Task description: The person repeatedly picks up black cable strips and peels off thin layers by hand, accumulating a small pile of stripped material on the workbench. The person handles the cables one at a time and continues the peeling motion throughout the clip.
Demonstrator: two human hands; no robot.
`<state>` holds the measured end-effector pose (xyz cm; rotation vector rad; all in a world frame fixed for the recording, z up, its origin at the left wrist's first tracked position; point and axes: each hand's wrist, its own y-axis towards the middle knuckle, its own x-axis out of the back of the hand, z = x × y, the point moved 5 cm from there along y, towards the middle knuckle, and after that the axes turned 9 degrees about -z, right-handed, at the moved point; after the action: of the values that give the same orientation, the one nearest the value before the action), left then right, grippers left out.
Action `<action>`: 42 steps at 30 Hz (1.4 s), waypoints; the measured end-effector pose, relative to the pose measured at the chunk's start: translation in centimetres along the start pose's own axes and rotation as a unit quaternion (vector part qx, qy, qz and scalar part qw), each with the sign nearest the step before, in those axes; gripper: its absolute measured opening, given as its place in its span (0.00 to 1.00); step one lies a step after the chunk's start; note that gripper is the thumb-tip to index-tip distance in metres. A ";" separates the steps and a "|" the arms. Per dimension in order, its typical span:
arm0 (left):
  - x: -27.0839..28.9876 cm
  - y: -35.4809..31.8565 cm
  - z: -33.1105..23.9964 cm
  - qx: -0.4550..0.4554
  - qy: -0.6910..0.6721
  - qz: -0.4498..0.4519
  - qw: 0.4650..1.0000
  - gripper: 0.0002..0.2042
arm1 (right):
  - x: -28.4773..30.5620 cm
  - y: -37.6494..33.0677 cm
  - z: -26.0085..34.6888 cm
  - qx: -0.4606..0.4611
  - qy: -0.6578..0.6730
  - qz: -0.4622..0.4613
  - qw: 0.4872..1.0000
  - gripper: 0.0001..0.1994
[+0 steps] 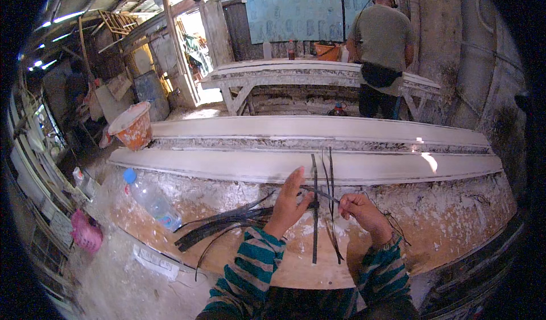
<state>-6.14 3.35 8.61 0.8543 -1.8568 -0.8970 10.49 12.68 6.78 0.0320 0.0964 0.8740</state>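
Black strips lie across the near side of a plaster-spattered wooden table. My right hand (365,212) is closed in a pinch on the end of a thin black strip (325,194), which runs left toward my other hand. My left hand (289,203) is open, its fingers stretched up and its thumb apart, beside an upright-lying black strip (315,235). Another narrow black strip (331,175) lies lengthwise between my hands. To the left of my left wrist, a loose bundle of black strips (219,227) spreads over the wood, partly hidden by my arm.
Two long white plaster mouldings (239,163) cross the table (455,229) beyond my hands. A clear bottle with a blue cap (152,200) lies at the left, near an orange bucket (133,128). A person (384,41) stands at a far bench (273,75), back turned.
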 end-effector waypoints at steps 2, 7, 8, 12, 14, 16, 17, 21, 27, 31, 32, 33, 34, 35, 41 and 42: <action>0.3 0.2 0.8 0.080 -0.090 -0.027 0.992 0.31 | 0.4 0.1 -0.2 -0.004 0.051 -0.025 0.998 0.10; 0.5 0.1 3.1 0.263 -0.244 0.001 0.933 0.21 | 2.6 0.4 0.3 0.057 0.166 -0.115 0.978 0.09; 0.7 0.3 3.2 0.252 -0.207 0.022 0.945 0.19 | 3.1 0.4 0.5 0.074 0.214 -0.126 0.966 0.10; 2.2 0.6 3.8 0.252 -0.128 -0.037 0.958 0.15 | 4.9 0.1 1.5 0.095 0.315 -0.185 0.926 0.12; 4.5 1.1 2.8 0.122 0.012 -0.192 0.974 0.16 | 5.5 -0.3 2.0 0.118 0.328 -0.216 0.912 0.12; 6.2 0.5 2.6 0.128 0.023 -0.340 0.931 0.21 | 5.9 -0.5 2.6 0.134 0.320 -0.206 0.915 0.12; 6.9 0.6 2.7 0.117 0.054 -0.374 0.918 0.24 | 6.0 -0.7 2.9 0.142 0.317 -0.199 0.916 0.12; 8.5 1.6 3.8 0.148 0.266 -0.325 0.896 0.28 | 6.0 -0.5 2.8 0.136 0.317 -0.186 0.920 0.11; 8.1 1.1 6.8 0.397 -0.204 -0.188 0.875 0.31 | 5.3 -0.3 2.5 0.124 0.285 -0.180 0.933 0.11; 6.7 2.6 2.7 0.037 0.195 -0.173 0.965 0.35 | 4.8 -0.2 2.4 0.114 0.295 -0.149 0.937 0.11; 5.6 2.4 2.5 0.044 0.151 -0.148 0.976 0.35 | 4.6 -0.1 2.3 0.114 0.302 -0.138 0.936 0.12; 4.4 2.1 2.2 0.052 0.107 -0.122 0.985 0.35 | 4.6 -0.1 2.0 0.100 0.287 -0.148 0.941 0.12; 3.4 1.9 1.9 0.060 0.054 -0.099 0.992 0.35 | 4.5 0.0 1.7 0.090 0.276 -0.153 0.945 0.12; 2.2 1.4 2.0 0.117 -0.059 -0.043 0.990 0.35 | 4.3 0.1 1.5 0.080 0.271 -0.152 0.947 0.12; -1.3 0.0 0.6 0.157 -0.192 0.014 0.969 0.32 | 2.4 0.5 0.6 0.078 0.217 -0.092 0.969 0.12; -1.2 0.0 0.5 0.137 -0.154 -0.006 0.978 0.31 | 2.2 0.5 0.5 0.069 0.215 -0.088 0.970 0.12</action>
<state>-6.21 4.46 7.98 0.9323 -2.2864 -0.8283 11.53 14.68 7.18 -0.0371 0.5585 0.6845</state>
